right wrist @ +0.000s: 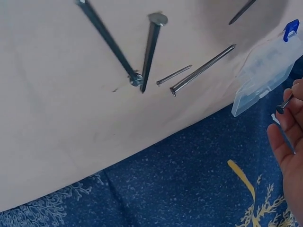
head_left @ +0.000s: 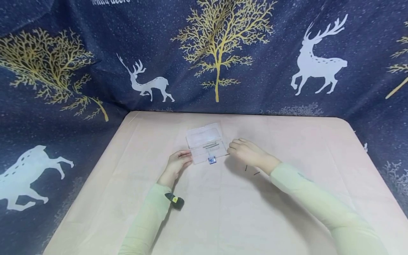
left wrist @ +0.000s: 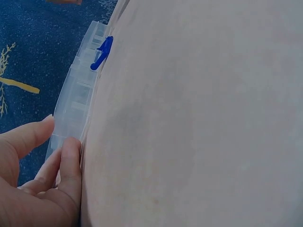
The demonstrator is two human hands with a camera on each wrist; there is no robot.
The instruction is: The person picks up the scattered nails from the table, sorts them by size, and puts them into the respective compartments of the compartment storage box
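A clear plastic box (head_left: 199, 156) lies on the table with its lid (head_left: 204, 136) raised. Several nails (head_left: 211, 145) are inside it, and a blue latch (head_left: 212, 160) shows at its front. My left hand (head_left: 179, 162) holds the box's left end between thumb and fingers, seen closely in the left wrist view. Just off the box's right side, my right hand (head_left: 247, 152) has its fingers curled. In the right wrist view that hand holds two nails, a thicker nail (right wrist: 284, 104) at the fingertips and a thinner nail (right wrist: 283, 134) by the thumb.
Loose nails lie on the pale tablecloth (head_left: 220, 212) under and beside my right hand, among them a long nail (right wrist: 203, 69) and a short nail (right wrist: 174, 74). A dark blue curtain (head_left: 255, 95) with deer and trees hangs behind the table's far edge.
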